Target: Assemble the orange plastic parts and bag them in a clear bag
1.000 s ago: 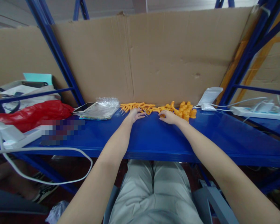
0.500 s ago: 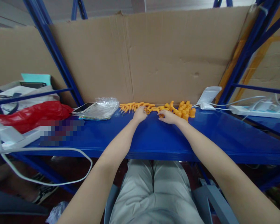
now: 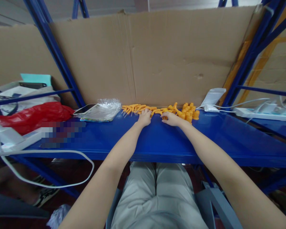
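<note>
My left hand (image 3: 145,117) reaches to the back of the blue shelf, at the right end of a row of orange corkscrews (image 3: 133,109) with metal spirals. Its fingers are bent down among orange pieces, hiding whatever is under them. My right hand (image 3: 171,119) is closed around a small orange plastic part (image 3: 165,118), whose round end shows at the fingertips. Orange branched pieces (image 3: 175,108) lie just behind that hand. Beside them, to the right, stands a cluster of short orange sockets (image 3: 189,112).
Left of the corkscrews lie clear plastic bags (image 3: 105,111) and a phone (image 3: 85,109). A red bag (image 3: 38,116) and a white cable (image 3: 62,152) are farther left. A cardboard sheet (image 3: 162,57) closes the back. At right are a white pouch (image 3: 213,97) and a power strip (image 3: 264,114).
My left hand has shifted slightly to the right and its fingers now cover the orange round end that showed beside it. The right hand stays almost where it was.
</note>
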Demonstrator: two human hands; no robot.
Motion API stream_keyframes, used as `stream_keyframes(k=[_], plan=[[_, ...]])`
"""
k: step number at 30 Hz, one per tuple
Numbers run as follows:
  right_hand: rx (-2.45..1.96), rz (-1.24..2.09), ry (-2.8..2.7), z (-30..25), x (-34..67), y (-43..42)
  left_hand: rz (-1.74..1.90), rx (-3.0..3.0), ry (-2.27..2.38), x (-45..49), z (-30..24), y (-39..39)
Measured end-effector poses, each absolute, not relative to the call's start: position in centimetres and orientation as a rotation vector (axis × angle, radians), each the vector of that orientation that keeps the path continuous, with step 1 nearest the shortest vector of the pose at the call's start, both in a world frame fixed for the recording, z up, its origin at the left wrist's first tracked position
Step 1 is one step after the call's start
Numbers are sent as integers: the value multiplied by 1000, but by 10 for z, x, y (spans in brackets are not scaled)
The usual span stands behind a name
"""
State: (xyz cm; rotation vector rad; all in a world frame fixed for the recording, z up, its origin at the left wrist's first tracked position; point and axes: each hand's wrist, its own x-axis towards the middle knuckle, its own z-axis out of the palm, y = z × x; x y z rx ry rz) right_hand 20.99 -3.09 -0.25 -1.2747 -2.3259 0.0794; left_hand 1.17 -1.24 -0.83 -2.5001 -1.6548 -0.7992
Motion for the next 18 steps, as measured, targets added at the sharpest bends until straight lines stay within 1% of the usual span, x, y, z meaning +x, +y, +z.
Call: stream_keyframes(k=[9,12,15,18], plan=[[-1249,54,-2342,-7,212,-25,-1092,-2508,-1727,8,-5,-8],[-1218,34,-2353,-10,214,-21,-1339,-2448,-1782,12,-2,-10],[-1201,27,-2350,-12,214,-19,-1694,-2365,-1887,18,3,-12],[-1249,42,-2301,-10,212,-21,-1968,-2311,-1874,22,9,-17]])
